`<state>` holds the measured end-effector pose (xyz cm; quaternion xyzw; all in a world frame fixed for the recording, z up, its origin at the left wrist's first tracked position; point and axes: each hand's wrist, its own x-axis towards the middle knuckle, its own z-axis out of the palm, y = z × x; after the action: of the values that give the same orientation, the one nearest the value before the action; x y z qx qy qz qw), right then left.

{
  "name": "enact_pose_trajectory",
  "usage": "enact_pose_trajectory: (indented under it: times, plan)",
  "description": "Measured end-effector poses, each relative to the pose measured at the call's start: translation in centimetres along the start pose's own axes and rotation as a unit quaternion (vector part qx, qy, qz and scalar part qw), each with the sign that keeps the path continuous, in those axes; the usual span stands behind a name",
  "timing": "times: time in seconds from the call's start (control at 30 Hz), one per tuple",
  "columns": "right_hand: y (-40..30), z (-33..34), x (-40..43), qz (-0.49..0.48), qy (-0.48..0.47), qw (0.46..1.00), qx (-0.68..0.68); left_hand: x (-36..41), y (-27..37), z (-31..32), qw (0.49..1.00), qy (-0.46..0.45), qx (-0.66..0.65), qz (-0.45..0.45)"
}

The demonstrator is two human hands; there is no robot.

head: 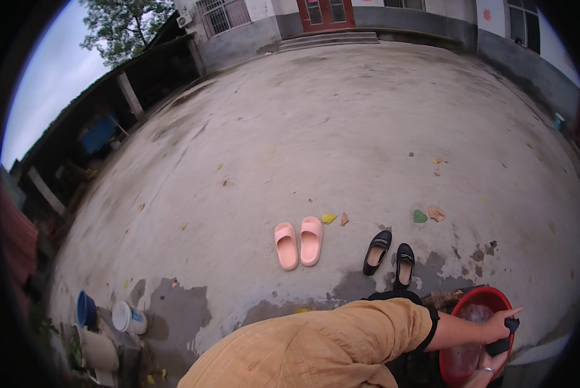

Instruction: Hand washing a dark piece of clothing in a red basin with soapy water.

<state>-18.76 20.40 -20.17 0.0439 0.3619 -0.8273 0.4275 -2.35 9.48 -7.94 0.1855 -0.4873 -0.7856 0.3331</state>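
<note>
At the lower right, a red plastic basin (512, 296) holds cloudy, sudsy-looking water (469, 351). My left hand (497, 327), reaching out from a tan sleeve with a black cuff, grips a dark cloth item (499, 346) over the basin's right side. Its index finger points outward past the rim. Just below, my right hand (493, 363) holds the lower part of the same dark item and wears a thin metal band. What kind of garment or cloth it is, I cannot tell. My tan-clothed shoulder and arm (309, 339) cover the bottom middle.
Pink slides (311, 242) and a pair of black loafers (378, 252) lie on the concrete yard (290, 145). A white bucket (125, 317) and a blue bucket (86, 309) stand lower left. Wet patches (178, 310) and fallen leaves mark the ground. Steps (329, 41) lead to red doors.
</note>
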Motion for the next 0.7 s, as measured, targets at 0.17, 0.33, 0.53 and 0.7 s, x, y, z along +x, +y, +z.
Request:
enact_pose_trajectory:
  times: [0.17,0.33,0.53,0.7]
  plan:
    - [0.8,4.0,-2.4,0.014,-0.015,0.997,-0.068,0.1,-2.2,-1.3,0.929,-0.146,0.223,0.255]
    - [1.3,10.0,-7.9,-0.013,-0.048,0.986,-0.161,0.5,-4.0,-0.8,0.890,-0.223,0.264,0.297]
    - [3.1,15.5,-10.5,-0.006,-0.117,0.966,-0.232,1.8,-6.3,-3.1,0.778,-0.396,0.375,0.313]
    - [2.4,15.9,-10.9,-0.012,-0.114,0.956,-0.272,1.1,-4.8,-1.6,0.744,-0.446,0.307,0.393]
